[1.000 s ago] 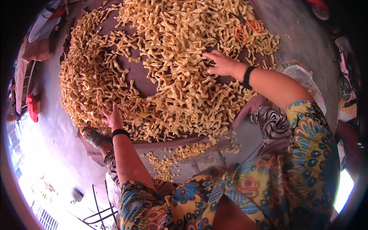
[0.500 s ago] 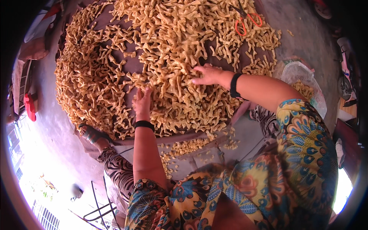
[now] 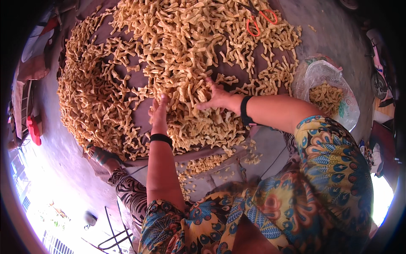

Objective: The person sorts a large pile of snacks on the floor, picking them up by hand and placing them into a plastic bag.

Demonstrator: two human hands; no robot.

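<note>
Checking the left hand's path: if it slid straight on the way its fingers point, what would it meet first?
The left hand points up the picture, away from the person, so it would probably push straight into the heaped tan snack pieces on the dark cloth. Its fingertips already seem to touch them.

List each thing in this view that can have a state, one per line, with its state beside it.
left hand: open, flat on the pieces
right hand: open, fingers spread on the pieces
golden dough pieces: spread loose over the cloth
dark cloth: laid flat
orange-handled scissors: lying on the pieces
plastic bag: open, partly filled
</note>
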